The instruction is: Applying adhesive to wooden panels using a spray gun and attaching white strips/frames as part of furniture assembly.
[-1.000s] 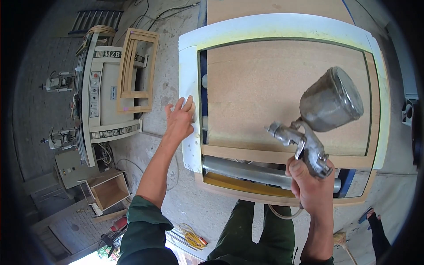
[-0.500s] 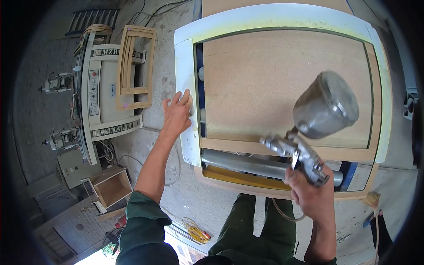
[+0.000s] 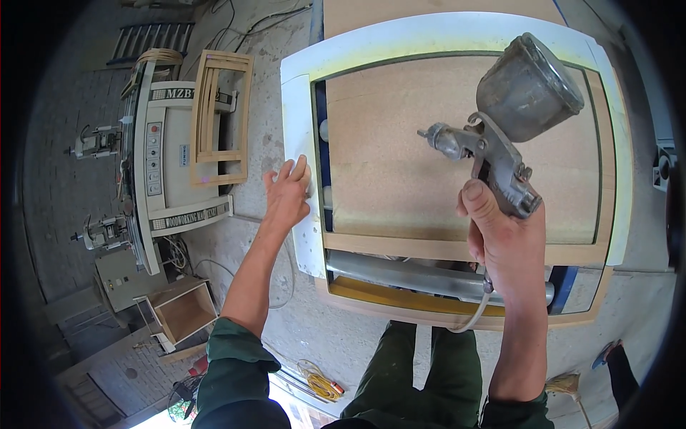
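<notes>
A metal spray gun with a large grey cup on top is gripped in my right hand. Its nozzle points left, over the brown board that lies inside a wooden frame. The frame's left and far sides are white, while its near rails are bare wood. My left hand rests at the white left side, fingers spread and touching its edge, with nothing held. A pale hose hangs from the bottom of the gun's handle.
Left stands a white woodworking machine with a small wooden frame leaning on it. A grey roller runs under the near opening. An open wooden box, a yellow cord coil, a broom and another person's leg are on the floor.
My right hand has raised the spray gun up and away, further over the board. My left hand has stayed at the frame's left side. The view has shifted slightly.
</notes>
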{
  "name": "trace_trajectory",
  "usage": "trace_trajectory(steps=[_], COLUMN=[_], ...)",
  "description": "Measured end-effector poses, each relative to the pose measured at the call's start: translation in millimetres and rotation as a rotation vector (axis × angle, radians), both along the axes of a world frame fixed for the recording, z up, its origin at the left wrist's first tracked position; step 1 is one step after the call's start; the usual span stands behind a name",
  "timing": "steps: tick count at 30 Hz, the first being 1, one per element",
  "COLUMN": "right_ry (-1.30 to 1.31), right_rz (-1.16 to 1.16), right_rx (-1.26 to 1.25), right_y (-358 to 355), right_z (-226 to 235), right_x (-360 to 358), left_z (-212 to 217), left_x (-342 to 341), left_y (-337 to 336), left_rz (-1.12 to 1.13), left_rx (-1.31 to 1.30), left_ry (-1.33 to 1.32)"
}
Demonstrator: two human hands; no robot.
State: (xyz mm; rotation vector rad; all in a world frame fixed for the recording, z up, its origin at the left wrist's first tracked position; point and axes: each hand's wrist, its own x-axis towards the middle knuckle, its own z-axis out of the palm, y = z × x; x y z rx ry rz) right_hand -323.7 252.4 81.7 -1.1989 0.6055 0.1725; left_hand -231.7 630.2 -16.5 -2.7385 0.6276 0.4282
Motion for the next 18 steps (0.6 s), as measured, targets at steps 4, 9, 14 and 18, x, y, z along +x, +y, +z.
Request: trace_trajectory(steps=[4, 9, 14, 18], right_ry=[-0.014, -0.011, 0.069, 0.154], right_rz=[0.028, 0.047, 0.093, 0.182], right_rx=[0.028, 0.050, 0.101, 0.050], right_y=[4, 4, 2, -6], right_z=[5, 3, 12, 20], right_x=[-18, -47, -70, -89], left_z=[0, -2, -4, -5], left_x=[0, 0, 2, 2], left_y=[6, 7, 6, 10], left_rz=[-0.009, -0.017, -0.021, -0.022], left_rx=[0.005, 0.018, 0.021, -0.002], left_ry=[-0.007, 0.001, 0.007, 0.006])
